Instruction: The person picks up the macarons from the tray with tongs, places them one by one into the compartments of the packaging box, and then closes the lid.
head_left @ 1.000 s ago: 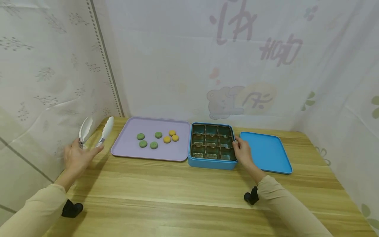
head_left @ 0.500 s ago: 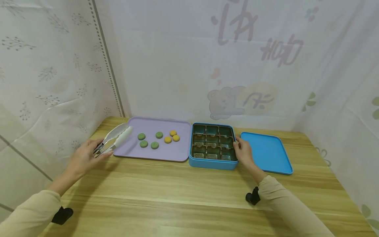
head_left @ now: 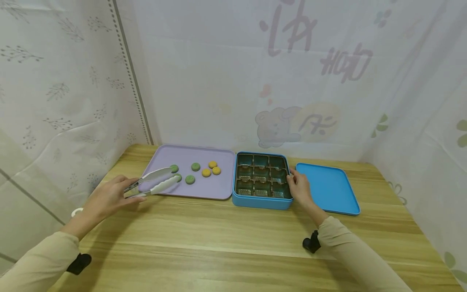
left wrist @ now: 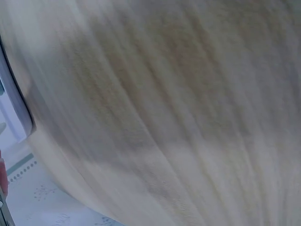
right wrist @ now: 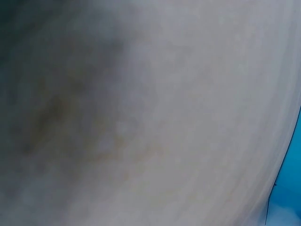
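My left hand (head_left: 111, 198) holds a pair of tongs (head_left: 160, 180) with white scalloped tips, thumb and fingers on its two arms. The spread tips reach over the left part of a lilac tray (head_left: 219, 190), at two green round cookies (head_left: 174, 168); whether they touch is unclear. Other green cookies (head_left: 190, 179) and yellow cookies (head_left: 206, 172) lie to the right on the tray. With my right hand (head_left: 300, 187) I grip the right wall of a blue box (head_left: 260, 202), whose brown insert (head_left: 261, 173) has several square compartments. Its far-side fingers are partly hidden.
A flat blue lid (head_left: 326, 186) lies right of the box, partly behind the right forearm. Patterned cloth (head_left: 204, 81) hangs behind the wooden table (head_left: 204, 243) and along its sides. The wrist views show mostly tabletop, that of the right wrist blurred.
My left hand has brought the tongs rightward and down, from left of the tray to over the green cookies. My right hand stays on the box.
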The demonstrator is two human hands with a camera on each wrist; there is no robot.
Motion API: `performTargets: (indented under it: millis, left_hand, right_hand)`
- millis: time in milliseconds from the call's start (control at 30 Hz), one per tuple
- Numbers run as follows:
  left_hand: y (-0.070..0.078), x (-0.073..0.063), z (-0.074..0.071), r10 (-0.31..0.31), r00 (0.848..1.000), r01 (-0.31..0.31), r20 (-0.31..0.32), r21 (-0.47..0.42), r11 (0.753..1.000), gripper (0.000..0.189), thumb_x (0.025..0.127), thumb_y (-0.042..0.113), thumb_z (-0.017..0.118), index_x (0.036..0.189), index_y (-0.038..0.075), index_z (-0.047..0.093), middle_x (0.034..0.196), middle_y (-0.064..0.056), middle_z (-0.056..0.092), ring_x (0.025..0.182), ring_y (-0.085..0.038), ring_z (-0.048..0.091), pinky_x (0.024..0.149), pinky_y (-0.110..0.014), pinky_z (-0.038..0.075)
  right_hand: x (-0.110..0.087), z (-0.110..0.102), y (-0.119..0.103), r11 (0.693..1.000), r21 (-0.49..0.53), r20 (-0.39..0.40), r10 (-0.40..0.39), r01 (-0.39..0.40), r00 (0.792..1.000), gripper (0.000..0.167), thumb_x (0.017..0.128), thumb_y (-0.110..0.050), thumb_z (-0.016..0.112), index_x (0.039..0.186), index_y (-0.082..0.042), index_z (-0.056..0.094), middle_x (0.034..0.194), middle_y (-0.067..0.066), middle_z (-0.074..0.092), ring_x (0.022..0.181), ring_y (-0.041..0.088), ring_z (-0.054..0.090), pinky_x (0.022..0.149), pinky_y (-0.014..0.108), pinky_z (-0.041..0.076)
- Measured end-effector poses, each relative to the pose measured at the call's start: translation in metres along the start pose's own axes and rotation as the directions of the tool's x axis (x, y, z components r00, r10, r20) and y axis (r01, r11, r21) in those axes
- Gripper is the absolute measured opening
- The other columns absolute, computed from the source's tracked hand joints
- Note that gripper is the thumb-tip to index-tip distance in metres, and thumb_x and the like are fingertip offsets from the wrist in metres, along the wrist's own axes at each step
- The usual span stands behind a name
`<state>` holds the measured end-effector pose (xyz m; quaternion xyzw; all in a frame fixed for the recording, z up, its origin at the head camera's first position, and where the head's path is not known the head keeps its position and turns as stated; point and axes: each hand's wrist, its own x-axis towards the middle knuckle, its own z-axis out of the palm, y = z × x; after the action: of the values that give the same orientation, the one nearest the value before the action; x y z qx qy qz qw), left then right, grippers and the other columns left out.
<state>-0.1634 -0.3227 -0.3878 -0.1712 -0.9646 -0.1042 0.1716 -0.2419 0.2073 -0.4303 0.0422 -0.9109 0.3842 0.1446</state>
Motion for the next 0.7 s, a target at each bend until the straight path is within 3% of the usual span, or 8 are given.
performTargets:
  millis: [133, 300, 700]
  left_hand:
    - [0.001, 0.004, -0.001, 0.005, 0.999, -0.006, 0.052, 0.012, 1.0, 0.065, 0.068, 0.043, 0.08, 0.114, -0.001, 0.065, 0.087, -0.009, 0.062, 0.064, -0.012, 0.047, 0.052, -0.027, 0.038]
    - [0.001, 0.01, 0.0, 0.007, 0.994, -0.008, 0.105, 0.01, 1.0, 0.064, 0.07, 0.042, 0.079, 0.114, -0.003, 0.065, 0.087, -0.009, 0.062, 0.065, -0.012, 0.047, 0.053, -0.026, 0.038]
    - [0.004, 0.019, -0.001, -0.005, 0.987, 0.003, 0.163, 0.012, 1.0, 0.06, 0.072, 0.04, 0.078, 0.113, -0.002, 0.065, 0.083, -0.008, 0.059, 0.064, -0.013, 0.044, 0.053, -0.027, 0.037]
  right_hand:
    - [0.001, 0.0, 0.001, 1.0, -0.004, -0.006, -0.009, 0.009, 1.0, 0.034, 0.095, -0.004, 0.051, 0.126, 0.011, 0.053, 0.057, 0.007, 0.043, 0.057, 0.018, 0.036, 0.055, 0.03, 0.03]
    - [0.001, 0.0, 0.001, 1.0, -0.002, 0.002, -0.008, 0.008, 1.0, 0.035, 0.096, -0.004, 0.05, 0.127, 0.012, 0.052, 0.057, 0.005, 0.042, 0.055, 0.017, 0.035, 0.054, 0.031, 0.03]
    - [0.0, 0.001, 0.0, 1.0, -0.008, 0.024, 0.017, -0.017, 1.0, 0.036, 0.097, -0.007, 0.048, 0.13, 0.009, 0.05, 0.06, 0.006, 0.042, 0.065, 0.023, 0.037, 0.064, 0.034, 0.029]
